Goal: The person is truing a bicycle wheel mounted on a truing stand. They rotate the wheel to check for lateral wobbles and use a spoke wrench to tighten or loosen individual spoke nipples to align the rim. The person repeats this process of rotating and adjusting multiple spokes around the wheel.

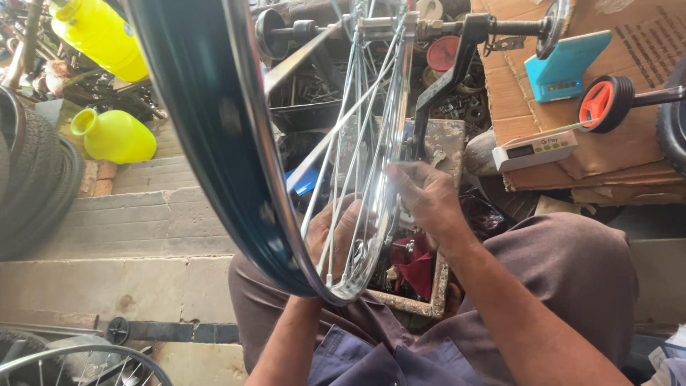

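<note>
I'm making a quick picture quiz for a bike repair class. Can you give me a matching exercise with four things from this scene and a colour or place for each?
Things:
1. jug
2. small wheel
3. left hand
4. right hand

Descriptions:
A. orange hub, black tyre
B. behind the spokes
C. yellow
D. at the rim's right side

Pairs: 1-C, 2-A, 3-B, 4-D

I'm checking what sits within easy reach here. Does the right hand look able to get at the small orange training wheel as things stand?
Probably yes. The right hand rests at the bicycle wheel's spokes, and the orange training wheel lies up and to its right on the cardboard. Nothing visible blocks that path, though the arm would have to stretch.
</note>
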